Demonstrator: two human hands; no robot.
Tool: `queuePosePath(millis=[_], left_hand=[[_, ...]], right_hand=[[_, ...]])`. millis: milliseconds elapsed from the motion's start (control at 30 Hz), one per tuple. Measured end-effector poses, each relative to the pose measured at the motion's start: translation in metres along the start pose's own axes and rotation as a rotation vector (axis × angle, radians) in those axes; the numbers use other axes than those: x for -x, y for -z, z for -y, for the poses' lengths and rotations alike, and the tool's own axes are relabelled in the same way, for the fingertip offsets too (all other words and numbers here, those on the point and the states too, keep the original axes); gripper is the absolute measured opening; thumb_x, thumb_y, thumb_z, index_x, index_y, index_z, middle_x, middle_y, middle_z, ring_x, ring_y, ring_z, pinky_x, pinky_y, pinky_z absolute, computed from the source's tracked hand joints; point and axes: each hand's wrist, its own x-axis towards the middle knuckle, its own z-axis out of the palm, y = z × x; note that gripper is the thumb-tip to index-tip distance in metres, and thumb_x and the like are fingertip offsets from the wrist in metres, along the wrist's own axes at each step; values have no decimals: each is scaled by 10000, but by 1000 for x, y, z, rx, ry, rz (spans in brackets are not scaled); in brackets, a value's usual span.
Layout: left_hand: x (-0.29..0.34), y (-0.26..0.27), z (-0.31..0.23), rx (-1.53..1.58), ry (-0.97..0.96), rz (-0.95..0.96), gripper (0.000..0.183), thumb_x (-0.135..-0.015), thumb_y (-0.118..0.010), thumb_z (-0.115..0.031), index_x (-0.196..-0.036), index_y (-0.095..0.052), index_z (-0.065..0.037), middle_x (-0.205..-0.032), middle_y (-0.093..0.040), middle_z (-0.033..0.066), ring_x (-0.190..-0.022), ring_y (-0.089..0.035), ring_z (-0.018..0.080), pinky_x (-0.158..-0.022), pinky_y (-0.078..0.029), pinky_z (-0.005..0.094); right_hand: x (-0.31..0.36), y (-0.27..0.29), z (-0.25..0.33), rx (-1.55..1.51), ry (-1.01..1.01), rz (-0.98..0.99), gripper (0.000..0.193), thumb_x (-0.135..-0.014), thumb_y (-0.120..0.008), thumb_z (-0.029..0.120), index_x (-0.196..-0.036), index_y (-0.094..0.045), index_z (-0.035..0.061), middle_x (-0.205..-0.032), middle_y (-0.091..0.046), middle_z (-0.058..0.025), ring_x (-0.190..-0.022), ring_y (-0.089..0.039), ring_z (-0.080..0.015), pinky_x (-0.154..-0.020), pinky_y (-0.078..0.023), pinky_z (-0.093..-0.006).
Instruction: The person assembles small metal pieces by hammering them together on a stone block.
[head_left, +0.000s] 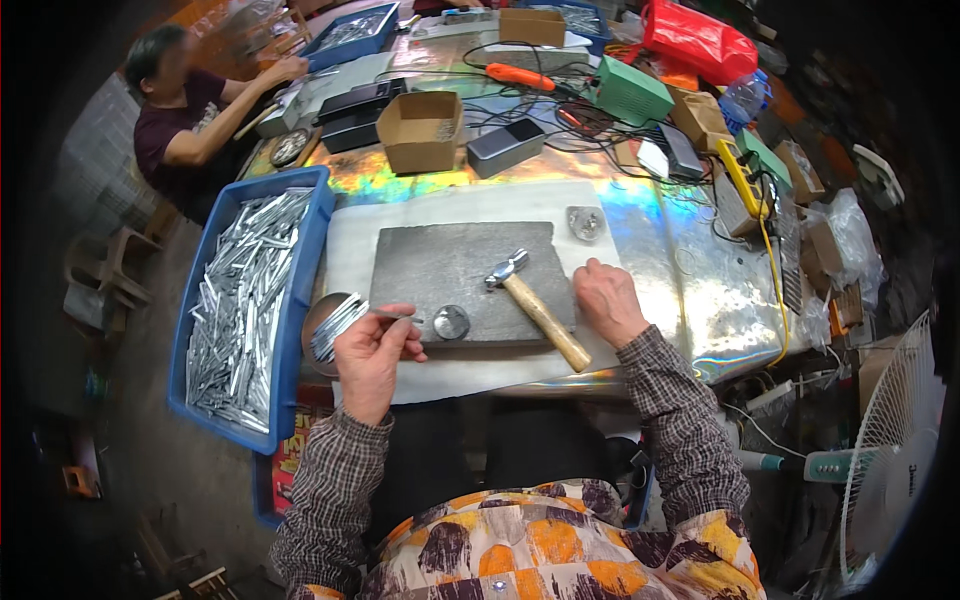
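Note:
My left hand (372,360) pinches a slim metal piece (404,317) between thumb and fingertips, at the near left corner of a grey slab (440,265). A round metal block (451,322) sits on the slab just right of that piece. A ball-peen hammer (545,322) lies across the slab's right side, its wooden handle toward me. My right hand (607,300) rests curled on the white sheet (480,370) beside the slab; whatever its fingers may hold is hidden. Partly behind my left hand, a round bowl (318,312) contains several slim metal pieces (340,325).
A blue bin (322,215) full of slim metal pieces stands at left. A small clear dish (586,223) sits past my right hand. Farther back are an open cardboard box (420,140), a dark grey box (505,148), cables and a yellow power strip (740,180). A co-worker (180,115) sits at far left.

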Motion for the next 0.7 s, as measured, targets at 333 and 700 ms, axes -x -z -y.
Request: queuePosePath(millis=[333, 700], left_hand=[[-6, 3, 14, -410, -187, -57, 90, -810, -653, -7, -887, -673, 35, -768, -631, 61, -615, -596, 93, -546, -468, 211], [3, 2, 22, -216, -148, -33, 107, -829, -654, -18, -907, -650, 55, -819, -656, 66, -682, -616, 107, -593, -482, 221]], right_hand=[[21, 24, 13, -289, -168, -181, 93, -684, -597, 3, -727, -518, 27, -718, -536, -133, -652, -575, -328, -569, -473, -398], [32, 76, 72, -774, -310, -290, 135, -734, -595, -82, -829, -543, 0, -718, -524, -90, -580, -532, -168, -530, -434, -283]])
